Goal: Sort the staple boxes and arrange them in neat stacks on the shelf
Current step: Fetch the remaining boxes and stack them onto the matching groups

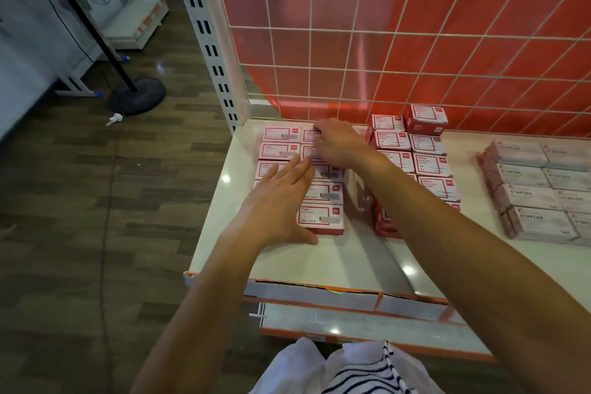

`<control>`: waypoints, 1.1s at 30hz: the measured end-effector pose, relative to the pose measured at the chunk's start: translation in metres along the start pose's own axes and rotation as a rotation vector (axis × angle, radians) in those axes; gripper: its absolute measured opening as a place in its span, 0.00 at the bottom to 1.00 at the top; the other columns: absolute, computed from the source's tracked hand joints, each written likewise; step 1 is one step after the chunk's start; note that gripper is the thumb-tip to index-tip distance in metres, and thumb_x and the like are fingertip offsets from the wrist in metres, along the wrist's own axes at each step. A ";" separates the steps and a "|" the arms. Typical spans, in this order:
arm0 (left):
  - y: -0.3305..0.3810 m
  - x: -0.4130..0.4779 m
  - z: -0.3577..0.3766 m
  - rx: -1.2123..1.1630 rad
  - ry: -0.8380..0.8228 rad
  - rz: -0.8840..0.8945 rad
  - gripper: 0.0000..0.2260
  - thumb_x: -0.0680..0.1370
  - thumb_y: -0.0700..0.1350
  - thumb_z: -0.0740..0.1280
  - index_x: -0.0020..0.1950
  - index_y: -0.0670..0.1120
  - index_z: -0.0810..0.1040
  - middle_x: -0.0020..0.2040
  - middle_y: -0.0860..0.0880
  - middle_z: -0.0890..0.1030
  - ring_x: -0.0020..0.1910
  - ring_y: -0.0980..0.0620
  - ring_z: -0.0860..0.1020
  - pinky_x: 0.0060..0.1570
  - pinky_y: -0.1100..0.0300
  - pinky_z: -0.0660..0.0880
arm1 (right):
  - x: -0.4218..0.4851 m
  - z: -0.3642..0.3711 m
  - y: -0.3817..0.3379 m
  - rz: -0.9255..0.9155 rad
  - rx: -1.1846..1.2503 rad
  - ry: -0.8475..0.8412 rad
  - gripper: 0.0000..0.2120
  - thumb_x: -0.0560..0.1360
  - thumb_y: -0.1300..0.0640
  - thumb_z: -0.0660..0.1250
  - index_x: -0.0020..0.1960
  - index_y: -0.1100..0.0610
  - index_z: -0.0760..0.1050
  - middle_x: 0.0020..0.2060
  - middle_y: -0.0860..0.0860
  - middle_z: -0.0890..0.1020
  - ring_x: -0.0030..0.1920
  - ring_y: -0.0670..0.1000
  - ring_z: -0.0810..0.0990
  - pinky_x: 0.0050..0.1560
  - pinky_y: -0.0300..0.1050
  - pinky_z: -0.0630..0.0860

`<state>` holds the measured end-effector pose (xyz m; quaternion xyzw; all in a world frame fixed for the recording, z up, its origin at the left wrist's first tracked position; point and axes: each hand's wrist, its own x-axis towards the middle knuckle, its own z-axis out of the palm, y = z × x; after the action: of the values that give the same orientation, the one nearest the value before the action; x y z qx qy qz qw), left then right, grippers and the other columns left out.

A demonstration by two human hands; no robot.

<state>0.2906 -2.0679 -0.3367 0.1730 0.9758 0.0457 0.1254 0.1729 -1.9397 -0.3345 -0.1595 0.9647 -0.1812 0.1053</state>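
Staple boxes (319,216) label-up, long axes left-right; left hand (281,201) grip released atop them, right hand (339,144) grip unclear.

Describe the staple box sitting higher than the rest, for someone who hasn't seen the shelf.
Find the red wire-gridded back panel, then drop to the shelf. In the middle group of red-and-white boxes, go to the back right corner. The raised box there alone stands a layer above its neighbours, red side showing.

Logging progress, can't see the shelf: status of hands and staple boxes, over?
Left hand flat on left block of boxes, fingers straight. Right hand fingers curled on rear box of that block. Nothing in the way.
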 end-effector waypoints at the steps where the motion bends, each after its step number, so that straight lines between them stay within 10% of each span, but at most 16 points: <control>1: 0.001 0.000 -0.001 -0.002 0.000 0.000 0.51 0.69 0.65 0.69 0.78 0.49 0.41 0.79 0.51 0.41 0.76 0.53 0.37 0.76 0.49 0.41 | 0.001 0.001 0.001 -0.002 -0.001 0.005 0.12 0.80 0.58 0.55 0.57 0.61 0.73 0.55 0.58 0.76 0.55 0.57 0.73 0.56 0.49 0.67; 22: -0.029 -0.031 -0.009 -0.092 0.000 -0.175 0.54 0.69 0.56 0.74 0.77 0.48 0.36 0.77 0.49 0.35 0.75 0.53 0.35 0.68 0.57 0.36 | 0.022 0.009 -0.036 -0.101 -0.036 -0.052 0.07 0.80 0.54 0.55 0.49 0.54 0.71 0.54 0.53 0.79 0.53 0.55 0.75 0.66 0.59 0.64; 28: -0.029 -0.025 -0.013 -0.069 -0.004 -0.195 0.53 0.68 0.57 0.75 0.78 0.46 0.40 0.78 0.47 0.41 0.77 0.50 0.40 0.67 0.59 0.39 | 0.022 0.005 -0.035 -0.080 0.023 -0.052 0.11 0.80 0.54 0.58 0.54 0.57 0.77 0.49 0.52 0.80 0.47 0.53 0.76 0.48 0.47 0.71; 33: -0.024 -0.026 -0.018 -0.117 -0.058 -0.213 0.52 0.68 0.54 0.76 0.78 0.49 0.42 0.79 0.51 0.41 0.74 0.51 0.60 0.70 0.57 0.62 | 0.020 0.007 -0.036 -0.088 0.014 -0.002 0.10 0.79 0.55 0.59 0.53 0.58 0.77 0.48 0.53 0.80 0.44 0.52 0.73 0.44 0.44 0.66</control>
<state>0.3015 -2.1003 -0.3164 0.0623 0.9803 0.0838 0.1677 0.1656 -1.9805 -0.3303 -0.2015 0.9553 -0.1924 0.0993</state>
